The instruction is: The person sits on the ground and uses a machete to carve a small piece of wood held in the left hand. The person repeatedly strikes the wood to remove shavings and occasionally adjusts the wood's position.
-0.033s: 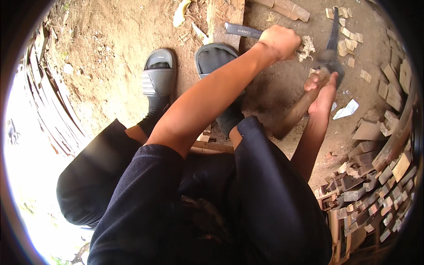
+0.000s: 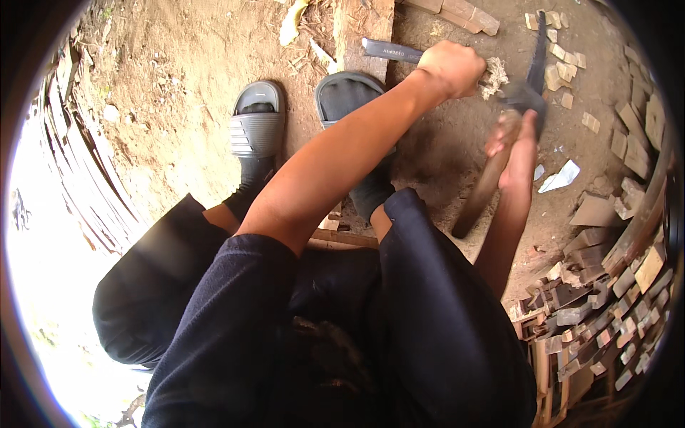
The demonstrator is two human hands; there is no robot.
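My left hand (image 2: pixel 452 67) reaches across my knees and is closed around a dark flat metal tool (image 2: pixel 389 50) whose end sticks out to the left. A small frayed pale wood piece (image 2: pixel 494 75) lies right beside its knuckles. My right hand (image 2: pixel 518 146) grips the brown wooden handle (image 2: pixel 484 189) of a hatchet. Its dark metal head (image 2: pixel 533 80) is just right of the wood piece, over the dirt ground. How the blade meets the wood is hidden.
My feet in grey slide sandals (image 2: pixel 257 125) and dark socks rest on the dirt beside a wooden plank (image 2: pixel 365 23). Several small cut wood blocks (image 2: pixel 628 121) are scattered at the right, with a pile (image 2: pixel 596 321) at the lower right. Thin stacked strips (image 2: pixel 85 178) line the left.
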